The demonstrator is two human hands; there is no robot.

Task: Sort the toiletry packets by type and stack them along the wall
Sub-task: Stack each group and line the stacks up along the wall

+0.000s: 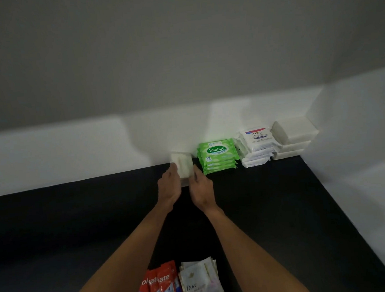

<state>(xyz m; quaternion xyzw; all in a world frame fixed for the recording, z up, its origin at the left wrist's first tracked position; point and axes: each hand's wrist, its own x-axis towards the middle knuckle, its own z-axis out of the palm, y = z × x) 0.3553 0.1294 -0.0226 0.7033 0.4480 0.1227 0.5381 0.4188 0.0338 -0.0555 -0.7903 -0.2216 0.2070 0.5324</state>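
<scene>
Two hands meet at the far edge of the black bench (pixel 282 208), close to where it joins the white wall (pixel 73 149). The left hand (pixel 169 188) grips the left side of some pale packets (pixel 184 167), and the right hand (pixel 201 188) holds their right side, so the packets are clasped between both sets of fingers. The packets are whitish with a faint green tint. They are too blurred to count, or to tell whether they sit on the bench or are held just above it. They are against the wall, just left of a stack of green Sanicare wipes (pixel 217 159).

The green stack also stands at the far edge against the wall, several packs high, labels facing up. Just to its right is a stack of white Dove packs (pixel 258 144), which leans a little, the top pack showing a red and blue label. Beside that, in the far right corner of the bench where the two walls meet, is a stack of plain white packs (pixel 294 138).

At the near edge, between the person's forearms, lie two loose groups. On the left are red and blue toothpaste sachets (pixel 160 287), overlapping one another. Touching them on the right are white and gold Dove sachets (pixel 200 284), fanned in a small heap. Both groups are well apart from the row along the wall.
</scene>
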